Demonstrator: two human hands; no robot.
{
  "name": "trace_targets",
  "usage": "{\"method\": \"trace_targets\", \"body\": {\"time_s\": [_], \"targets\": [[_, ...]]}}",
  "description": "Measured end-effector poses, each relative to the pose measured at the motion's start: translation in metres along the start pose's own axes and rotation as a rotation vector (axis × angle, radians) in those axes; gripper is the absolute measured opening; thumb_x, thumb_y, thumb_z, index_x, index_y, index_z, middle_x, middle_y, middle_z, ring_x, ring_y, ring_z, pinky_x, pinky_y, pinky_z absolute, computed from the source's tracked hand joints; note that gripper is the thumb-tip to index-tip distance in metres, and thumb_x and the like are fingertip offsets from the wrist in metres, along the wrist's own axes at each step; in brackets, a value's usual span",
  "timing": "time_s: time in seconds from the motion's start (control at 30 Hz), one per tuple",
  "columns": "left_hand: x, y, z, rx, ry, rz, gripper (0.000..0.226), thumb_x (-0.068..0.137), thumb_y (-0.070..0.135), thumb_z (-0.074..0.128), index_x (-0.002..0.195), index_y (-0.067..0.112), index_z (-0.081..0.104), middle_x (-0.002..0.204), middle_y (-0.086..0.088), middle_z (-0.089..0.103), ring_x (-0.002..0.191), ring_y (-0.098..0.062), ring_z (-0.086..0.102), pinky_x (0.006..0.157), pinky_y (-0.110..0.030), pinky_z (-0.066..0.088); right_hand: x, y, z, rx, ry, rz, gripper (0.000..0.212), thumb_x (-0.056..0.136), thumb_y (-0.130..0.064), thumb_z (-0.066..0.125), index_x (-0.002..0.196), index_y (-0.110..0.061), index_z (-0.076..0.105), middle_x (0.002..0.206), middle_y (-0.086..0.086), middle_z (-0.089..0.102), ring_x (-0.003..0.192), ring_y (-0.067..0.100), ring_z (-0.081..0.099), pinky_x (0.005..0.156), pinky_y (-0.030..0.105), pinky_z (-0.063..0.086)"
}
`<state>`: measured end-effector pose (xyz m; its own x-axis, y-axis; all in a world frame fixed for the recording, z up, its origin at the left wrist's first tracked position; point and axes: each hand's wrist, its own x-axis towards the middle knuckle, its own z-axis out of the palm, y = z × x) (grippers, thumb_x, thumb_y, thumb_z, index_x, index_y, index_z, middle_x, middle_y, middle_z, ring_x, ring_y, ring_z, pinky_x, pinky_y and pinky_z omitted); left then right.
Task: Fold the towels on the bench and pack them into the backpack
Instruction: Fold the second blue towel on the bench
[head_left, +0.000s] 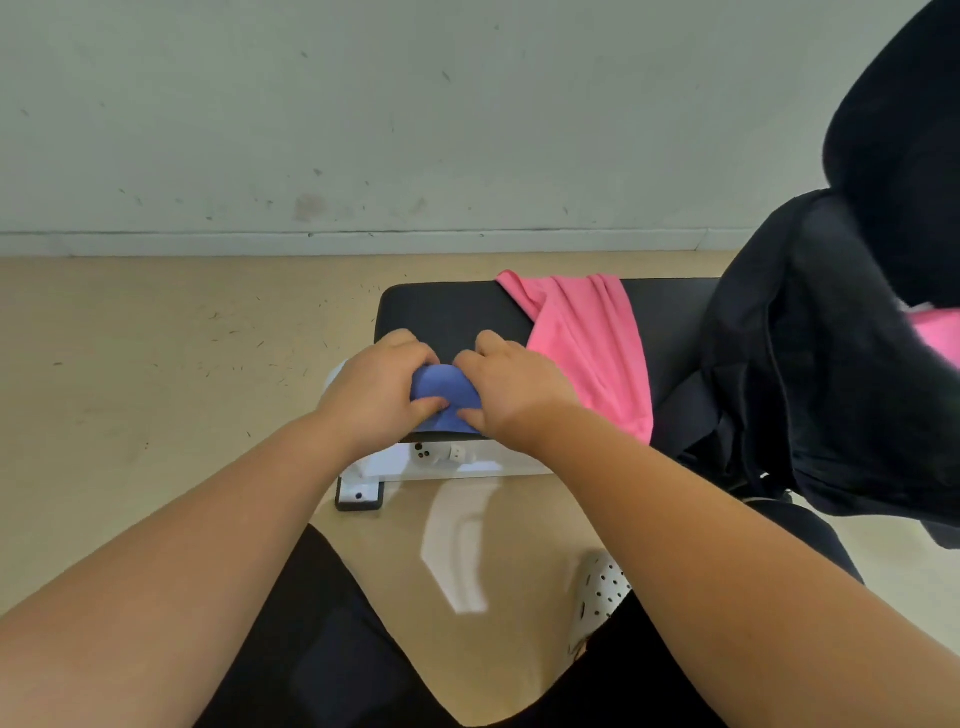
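Observation:
A small blue towel (444, 392) lies bunched at the near left end of the black bench (447, 312). My left hand (376, 387) grips its left side and my right hand (506, 389) grips its right side, thumbs pressed into the cloth; most of the towel is hidden under both hands. A pink towel (589, 348) lies unfolded and draped across the bench just right of my right hand. The black backpack (831, 358) stands on the bench's right end, with a strip of pink cloth (937, 330) showing at its opening.
The bench has a white frame (441, 460) with a black foot on a tan floor. A grey wall runs behind. My legs in black trousers and a white perforated shoe (597, 597) fill the foreground.

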<state>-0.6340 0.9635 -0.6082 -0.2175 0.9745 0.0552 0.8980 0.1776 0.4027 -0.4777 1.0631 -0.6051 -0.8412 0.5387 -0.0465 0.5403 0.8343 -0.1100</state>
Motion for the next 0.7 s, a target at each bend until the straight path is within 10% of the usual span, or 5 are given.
{"method": "trace_targets", "body": {"time_s": [0.17, 0.4, 0.63, 0.7], "targets": [[0.019, 0.042, -0.026, -0.056, 0.079, 0.109, 0.03, 0.077, 0.032, 0.079, 0.1, 0.025, 0.061, 0.096, 0.01, 0.055, 0.087, -0.011, 0.051, 0.073, -0.029, 0.043, -0.023, 0.023, -0.039, 0.277, 0.098, 0.059, 0.03, 0.089, -0.029, 0.064, 0.113, -0.02, 0.049, 0.094, -0.003, 0.052, 0.081, 0.022, 0.055, 0.057, 0.03, 0.036], [0.063, 0.14, -0.03, -0.141, 0.357, 0.156, 0.066, 0.081, 0.039, 0.074, 0.137, 0.016, 0.048, 0.136, -0.007, 0.053, 0.121, -0.028, 0.052, 0.101, -0.042, 0.043, -0.081, 0.109, -0.104, 0.258, 0.357, 0.291, 0.067, 0.093, -0.028, 0.054, 0.152, -0.035, 0.025, 0.122, 0.006, 0.062, 0.096, 0.03, 0.063, 0.08, 0.043, 0.053], [0.102, 0.27, 0.016, -0.012, 0.17, 0.418, 0.068, 0.081, 0.052, 0.064, 0.136, 0.016, 0.049, 0.136, -0.006, 0.049, 0.12, -0.03, 0.048, 0.098, -0.043, 0.043, -0.171, 0.212, -0.137, 0.081, 0.65, 0.542, 0.056, 0.099, -0.025, 0.051, 0.148, -0.043, 0.03, 0.114, 0.001, 0.047, 0.074, 0.024, 0.057, 0.067, 0.043, 0.053], [0.11, 0.303, 0.032, 0.09, 0.108, 0.515, 0.076, 0.081, 0.056, 0.065, 0.144, 0.02, 0.043, 0.149, -0.006, 0.039, 0.132, -0.03, 0.04, 0.106, -0.047, 0.038, -0.19, 0.234, -0.147, -0.152, 0.758, 0.56, 0.053, 0.097, -0.025, 0.054, 0.146, -0.037, 0.038, 0.111, 0.004, 0.053, 0.094, 0.029, 0.057, 0.084, 0.045, 0.048]]}}
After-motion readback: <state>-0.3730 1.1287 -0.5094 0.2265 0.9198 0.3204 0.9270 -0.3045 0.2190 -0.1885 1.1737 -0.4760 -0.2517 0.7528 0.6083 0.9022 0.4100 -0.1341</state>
